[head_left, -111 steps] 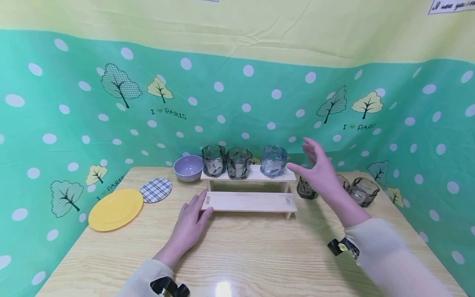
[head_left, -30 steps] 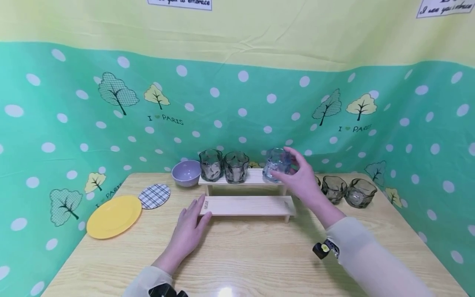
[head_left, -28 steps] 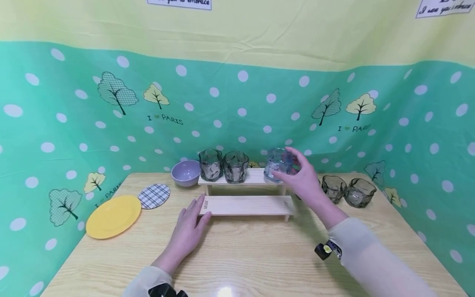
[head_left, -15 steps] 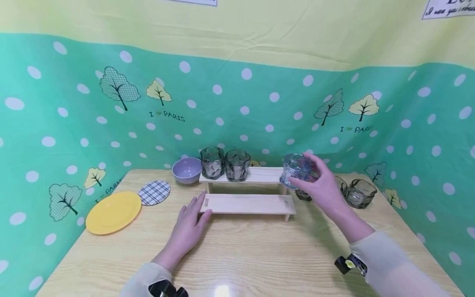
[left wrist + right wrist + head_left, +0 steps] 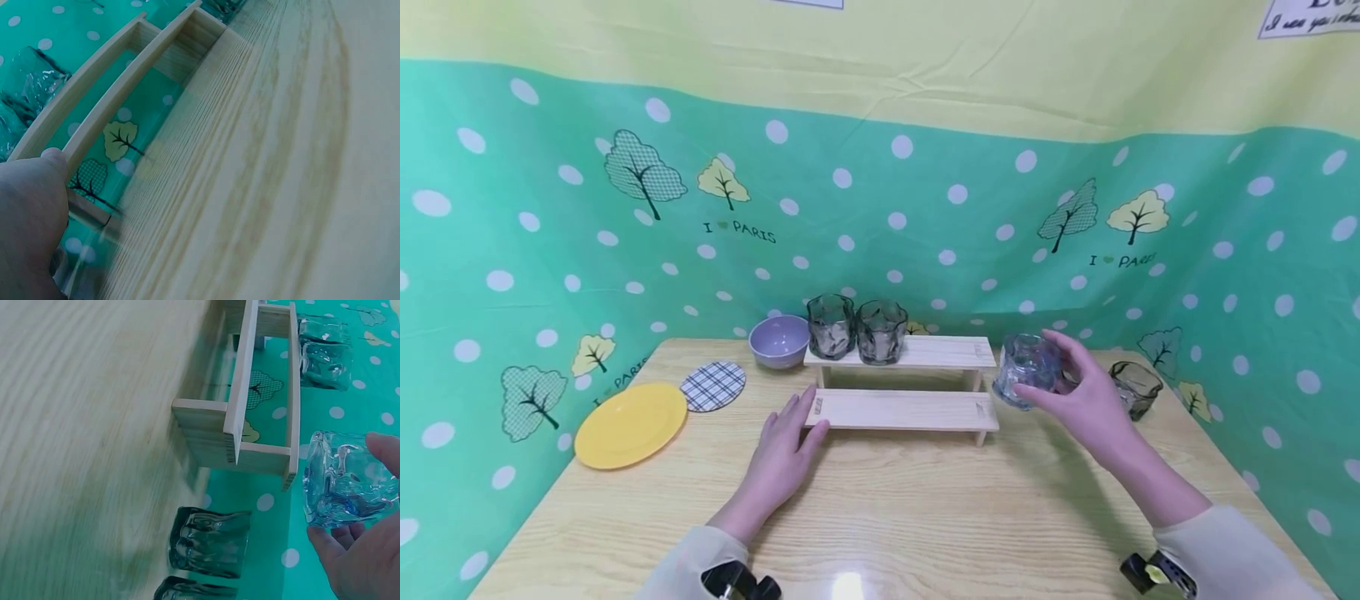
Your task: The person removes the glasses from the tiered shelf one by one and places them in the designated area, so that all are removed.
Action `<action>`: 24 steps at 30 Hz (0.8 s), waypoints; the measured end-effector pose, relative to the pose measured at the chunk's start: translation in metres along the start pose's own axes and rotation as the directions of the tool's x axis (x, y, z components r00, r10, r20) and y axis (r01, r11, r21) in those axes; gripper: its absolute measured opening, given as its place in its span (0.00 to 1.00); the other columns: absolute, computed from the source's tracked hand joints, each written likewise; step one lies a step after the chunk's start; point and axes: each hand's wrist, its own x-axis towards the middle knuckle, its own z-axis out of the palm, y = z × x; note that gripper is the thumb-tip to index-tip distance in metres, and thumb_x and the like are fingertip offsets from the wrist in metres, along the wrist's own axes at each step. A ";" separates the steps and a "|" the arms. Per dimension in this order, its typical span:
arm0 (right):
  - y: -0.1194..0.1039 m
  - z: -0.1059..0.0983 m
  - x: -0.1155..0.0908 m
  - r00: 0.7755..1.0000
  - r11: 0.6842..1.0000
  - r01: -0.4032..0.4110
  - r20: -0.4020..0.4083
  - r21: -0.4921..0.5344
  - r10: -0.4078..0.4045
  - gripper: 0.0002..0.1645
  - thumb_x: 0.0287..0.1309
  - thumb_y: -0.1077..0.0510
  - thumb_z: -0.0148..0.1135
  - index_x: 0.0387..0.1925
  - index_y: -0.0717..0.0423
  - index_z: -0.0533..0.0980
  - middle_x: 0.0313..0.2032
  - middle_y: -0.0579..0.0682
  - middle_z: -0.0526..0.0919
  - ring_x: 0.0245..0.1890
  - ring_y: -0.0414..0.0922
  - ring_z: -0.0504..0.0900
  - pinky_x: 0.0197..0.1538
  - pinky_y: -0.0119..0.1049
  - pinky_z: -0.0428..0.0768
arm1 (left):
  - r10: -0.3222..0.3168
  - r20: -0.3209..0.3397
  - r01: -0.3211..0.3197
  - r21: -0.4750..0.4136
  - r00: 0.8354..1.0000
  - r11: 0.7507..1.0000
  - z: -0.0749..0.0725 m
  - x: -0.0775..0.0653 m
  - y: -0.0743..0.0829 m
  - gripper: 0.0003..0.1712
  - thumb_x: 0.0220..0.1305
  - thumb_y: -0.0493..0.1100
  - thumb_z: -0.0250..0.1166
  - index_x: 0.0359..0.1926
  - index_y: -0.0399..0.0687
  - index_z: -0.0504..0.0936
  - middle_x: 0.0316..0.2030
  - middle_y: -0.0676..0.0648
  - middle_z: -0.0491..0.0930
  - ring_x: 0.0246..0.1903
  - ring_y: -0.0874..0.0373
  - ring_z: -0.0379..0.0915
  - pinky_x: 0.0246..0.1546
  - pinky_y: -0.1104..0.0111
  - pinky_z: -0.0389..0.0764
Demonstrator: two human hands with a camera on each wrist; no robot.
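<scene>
My right hand holds a clear bluish glass cup between thumb and fingers, just right of a two-tier wooden rack. The right wrist view shows the blue cup in the air, level with the rack's upper shelf. My left hand rests against the left end of the lower shelf, fingers extended. In the left wrist view, its thumb lies at the shelf edge. Two smoky grey cups stand on the left of the upper shelf.
More grey cups stand on the table at right, one in plain sight and others partly hidden by my right hand; the right wrist view shows two. Left of the rack are a purple bowl, a checked coaster and a yellow plate.
My right hand has gripped the blue cup, lifted it off the right of the upper shelf and carried it right and lower, past the rack's end. My left hand has stayed in place.
</scene>
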 end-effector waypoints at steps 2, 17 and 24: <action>0.002 -0.002 -0.003 1.000 1.000 0.005 0.010 -0.016 -0.004 0.68 0.61 0.42 0.85 0.90 0.44 0.52 0.80 0.65 0.65 0.77 0.66 0.69 0.76 0.56 0.73 | -0.003 -0.002 0.003 -0.004 1.000 1.000 0.000 0.000 0.000 0.41 0.88 0.55 0.57 0.89 0.46 0.56 0.84 0.38 0.61 0.85 0.36 0.49 0.85 0.37 0.40; 0.016 -0.009 -0.016 0.998 0.988 -0.018 0.052 -0.151 0.026 0.70 0.60 0.35 0.83 0.90 0.46 0.52 0.79 0.72 0.63 0.68 0.72 0.75 0.66 0.65 0.83 | 0.009 -0.025 -0.009 0.004 1.000 1.000 0.001 0.000 -0.001 0.41 0.87 0.55 0.58 0.88 0.45 0.57 0.83 0.38 0.62 0.84 0.35 0.51 0.84 0.36 0.41; 0.028 -0.009 -0.016 0.997 0.986 -0.048 0.058 -0.161 0.058 0.71 0.59 0.35 0.83 0.90 0.47 0.51 0.78 0.73 0.65 0.66 0.72 0.77 0.62 0.63 0.86 | -0.009 -0.004 0.009 0.002 1.000 1.000 0.002 0.001 -0.001 0.41 0.87 0.55 0.57 0.89 0.46 0.56 0.84 0.38 0.60 0.85 0.36 0.49 0.85 0.38 0.40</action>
